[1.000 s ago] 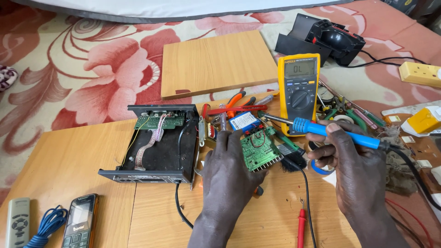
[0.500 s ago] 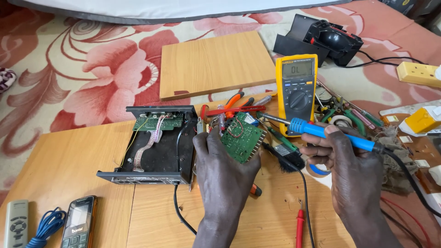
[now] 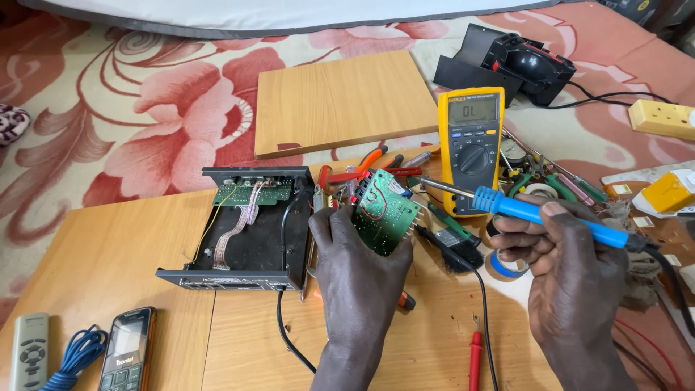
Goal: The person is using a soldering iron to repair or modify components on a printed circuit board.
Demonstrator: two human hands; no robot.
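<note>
My left hand grips a small green circuit board, tilted up on edge with its solder side facing me. My right hand holds a blue-handled soldering iron, its metal tip pointing left toward the board's upper right corner, a short gap away. Left of the board lies an open black device case with a second green board and a ribbon cable inside. A yellow multimeter lies just behind the iron's tip.
Pliers, screwdrivers and probes clutter the wooden worktop. A loose wooden panel lies behind. A remote, blue cable and phone sit at bottom left. A black device, yellow socket and tape roll are on the right.
My left hand has lifted and turned the green board, from lying nearly flat to standing tilted. The soldering iron's tip has stayed close by its right side.
</note>
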